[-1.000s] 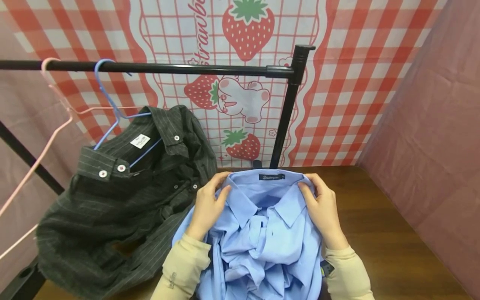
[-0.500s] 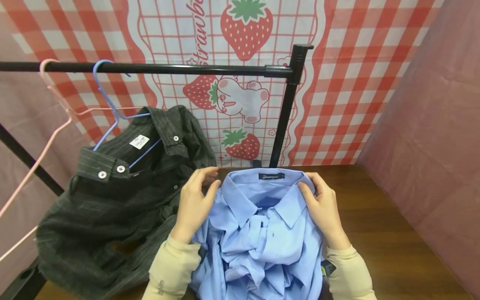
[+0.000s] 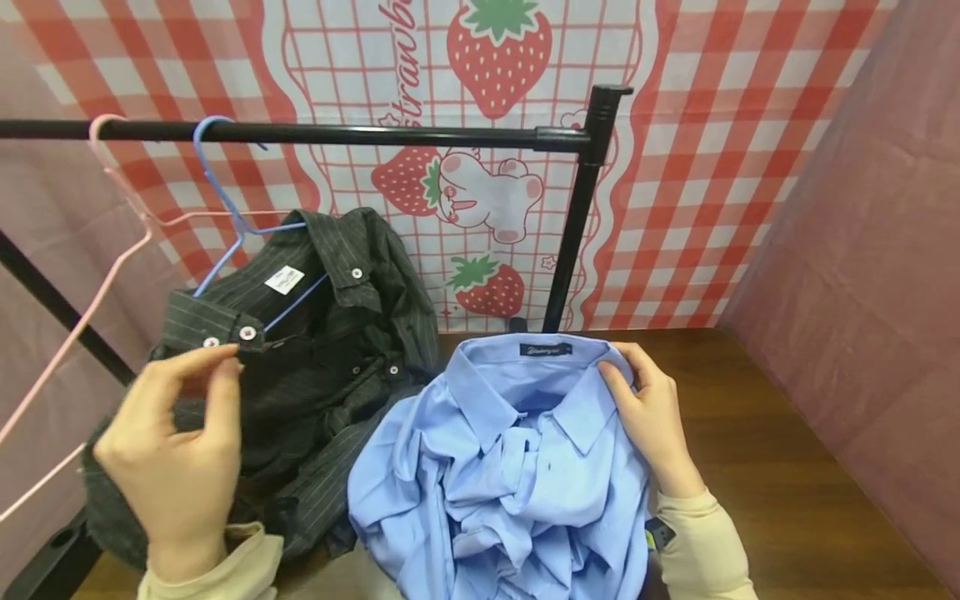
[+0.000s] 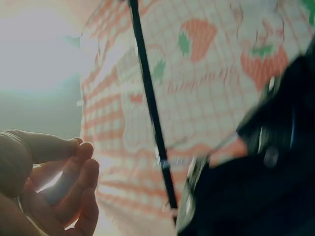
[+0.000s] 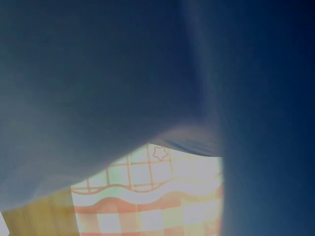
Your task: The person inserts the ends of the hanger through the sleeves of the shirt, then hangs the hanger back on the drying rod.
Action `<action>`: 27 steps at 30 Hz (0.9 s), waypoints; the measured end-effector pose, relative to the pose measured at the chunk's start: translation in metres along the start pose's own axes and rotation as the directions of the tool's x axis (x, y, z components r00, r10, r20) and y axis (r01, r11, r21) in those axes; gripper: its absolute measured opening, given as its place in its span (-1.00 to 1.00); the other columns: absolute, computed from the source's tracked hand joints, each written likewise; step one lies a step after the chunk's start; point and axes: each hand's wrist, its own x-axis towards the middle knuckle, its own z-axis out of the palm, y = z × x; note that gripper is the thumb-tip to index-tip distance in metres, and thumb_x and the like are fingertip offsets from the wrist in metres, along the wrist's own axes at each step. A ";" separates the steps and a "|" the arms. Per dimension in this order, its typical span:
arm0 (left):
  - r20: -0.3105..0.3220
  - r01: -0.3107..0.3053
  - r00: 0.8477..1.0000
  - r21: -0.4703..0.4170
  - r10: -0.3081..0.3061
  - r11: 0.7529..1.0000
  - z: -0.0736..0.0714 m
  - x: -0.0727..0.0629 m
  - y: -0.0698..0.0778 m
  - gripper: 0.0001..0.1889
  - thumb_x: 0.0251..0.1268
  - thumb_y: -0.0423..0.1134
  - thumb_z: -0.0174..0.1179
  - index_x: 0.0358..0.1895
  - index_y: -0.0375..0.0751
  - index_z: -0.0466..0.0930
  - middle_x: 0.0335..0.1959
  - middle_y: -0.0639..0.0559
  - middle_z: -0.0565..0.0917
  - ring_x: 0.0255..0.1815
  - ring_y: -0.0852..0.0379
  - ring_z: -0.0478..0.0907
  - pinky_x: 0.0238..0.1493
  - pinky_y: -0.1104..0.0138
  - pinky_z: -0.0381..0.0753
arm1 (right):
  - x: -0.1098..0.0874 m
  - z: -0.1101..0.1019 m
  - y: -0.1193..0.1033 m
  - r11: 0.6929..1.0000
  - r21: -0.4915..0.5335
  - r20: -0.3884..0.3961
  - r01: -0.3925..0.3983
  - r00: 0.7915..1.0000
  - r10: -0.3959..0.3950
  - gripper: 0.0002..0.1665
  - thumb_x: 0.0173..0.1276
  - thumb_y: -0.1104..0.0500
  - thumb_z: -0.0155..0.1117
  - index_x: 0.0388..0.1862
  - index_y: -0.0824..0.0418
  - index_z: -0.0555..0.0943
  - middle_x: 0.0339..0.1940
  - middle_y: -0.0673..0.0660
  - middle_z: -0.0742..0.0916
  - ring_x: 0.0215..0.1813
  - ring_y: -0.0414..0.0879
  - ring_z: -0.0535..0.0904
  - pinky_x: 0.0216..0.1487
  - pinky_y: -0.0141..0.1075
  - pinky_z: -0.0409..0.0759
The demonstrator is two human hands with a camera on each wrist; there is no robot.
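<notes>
A light blue collared shirt [image 3: 517, 492] is bunched in front of me, its collar opening upward and a dark label inside the neck. My right hand [image 3: 651, 417] pinches the right side of that collar between thumb and fingers. In the right wrist view, dim blue cloth [image 5: 98, 88] covers most of the picture and hides the hand. Off to the left, my left hand [image 3: 168, 454] is in the air in front of a dark pinstriped shirt [image 3: 300, 408]. Its fingers are loosely bent, thumb and fingertips close together, with nothing held, as the left wrist view [image 4: 59, 182] also shows.
The dark shirt hangs by a blue hanger [image 3: 215, 179] from a black rail [image 3: 397, 136]. Further left is a pink hanger [image 3: 147, 225]. An upright black post [image 3: 573, 233] supports the rail's right end. Brown wooden tabletop [image 3: 757, 483] lies beneath; a strawberry-print checked cloth [image 3: 697, 167] covers the back.
My left hand has let go of the left side of the blue collar and moved left, in front of the dark shirt. The right hand keeps its grip on the collar.
</notes>
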 end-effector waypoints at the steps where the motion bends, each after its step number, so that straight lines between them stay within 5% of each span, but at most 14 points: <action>1: -0.020 0.011 1.000 0.025 -0.011 1.000 -0.004 0.004 -0.004 -0.89 0.04 -0.35 0.24 -0.42 -0.34 0.69 -0.53 -0.25 0.64 -0.44 0.63 0.39 -0.30 0.68 0.26 | -0.001 0.000 -0.004 1.000 0.003 0.001 0.000 1.000 0.000 -0.83 0.18 0.41 0.21 -0.22 0.33 0.59 -0.35 0.18 0.68 -0.35 -0.43 0.43 -0.30 -0.62 0.33; 5: -0.041 0.087 0.996 0.162 -0.081 0.983 -0.025 0.017 -0.018 -0.86 0.11 -0.31 0.20 -0.36 -0.31 0.69 -0.43 -0.14 0.68 -0.41 0.67 0.35 -0.26 0.67 0.23 | -0.004 -0.002 -0.021 1.000 0.010 0.009 0.004 1.000 -0.004 -0.83 0.17 0.43 0.20 -0.23 0.35 0.59 -0.37 0.21 0.68 -0.38 -0.42 0.41 -0.32 -0.61 0.32; 9: -0.003 0.134 0.990 0.238 -0.138 0.962 -0.042 0.028 -0.032 -0.80 0.21 -0.27 0.10 -0.22 -0.24 0.68 -0.38 0.51 0.58 -0.36 0.66 0.32 -0.22 0.63 0.24 | -0.004 -0.002 -0.024 1.000 0.008 0.009 0.006 1.000 -0.006 -0.82 0.17 0.43 0.21 -0.22 0.34 0.59 -0.36 0.21 0.68 -0.37 -0.43 0.41 -0.30 -0.62 0.32; 12: -0.003 0.215 0.975 0.255 -0.221 0.943 -0.049 0.035 -0.044 -0.79 0.25 -0.21 0.08 -0.15 -0.10 0.67 -0.40 0.73 0.42 -0.34 0.63 0.33 -0.21 0.61 0.24 | -0.003 -0.003 -0.024 1.000 0.009 0.010 0.009 1.000 -0.009 -0.81 0.17 0.43 0.20 -0.21 0.34 0.59 -0.34 0.21 0.68 -0.35 -0.43 0.42 -0.29 -0.62 0.32; 17: -0.032 0.390 0.917 0.291 -0.398 0.874 -0.054 0.042 -0.066 -0.78 0.30 -0.13 0.03 -0.07 0.20 0.59 -0.31 0.61 0.44 -0.32 0.58 0.30 -0.24 0.59 0.18 | -0.001 -0.003 -0.024 1.000 0.005 0.005 0.023 1.000 -0.023 -0.80 0.16 0.44 0.21 -0.21 0.35 0.59 -0.35 0.24 0.68 -0.36 -0.44 0.41 -0.29 -0.61 0.32; 22: -0.009 0.499 0.857 0.270 -0.516 0.824 -0.055 0.049 -0.088 -0.74 0.31 -0.08 0.00 0.02 0.27 0.51 -0.15 0.53 0.48 -0.15 0.56 0.33 -0.09 0.60 0.18 | 0.001 -0.003 -0.024 1.000 -0.003 0.001 0.022 1.000 -0.022 -0.81 0.15 0.45 0.20 -0.21 0.38 0.58 -0.37 0.26 0.67 -0.38 -0.43 0.40 -0.32 -0.62 0.32; 25: 0.026 0.454 0.877 0.278 -0.479 0.846 -0.053 0.054 -0.102 -0.72 0.29 -0.13 0.04 0.06 0.22 0.46 -0.02 0.46 0.45 0.06 0.46 0.32 0.13 0.54 0.14 | 0.001 -0.002 -0.011 1.000 -0.009 0.004 0.011 1.000 -0.011 -0.80 0.16 0.42 0.22 -0.20 0.33 0.59 -0.35 0.21 0.68 -0.37 -0.43 0.41 -0.31 -0.61 0.32; 27: 0.070 0.492 0.838 0.333 -0.541 0.805 -0.052 0.056 -0.105 -0.66 0.29 -0.11 0.03 0.13 0.11 0.42 0.14 0.26 0.41 0.24 0.31 0.23 0.28 0.39 0.08 | 0.001 -0.001 -0.002 1.000 -0.011 0.006 0.009 1.000 -0.009 -0.78 0.16 0.42 0.23 -0.19 0.30 0.60 -0.34 0.20 0.68 -0.35 -0.43 0.41 -0.29 -0.60 0.33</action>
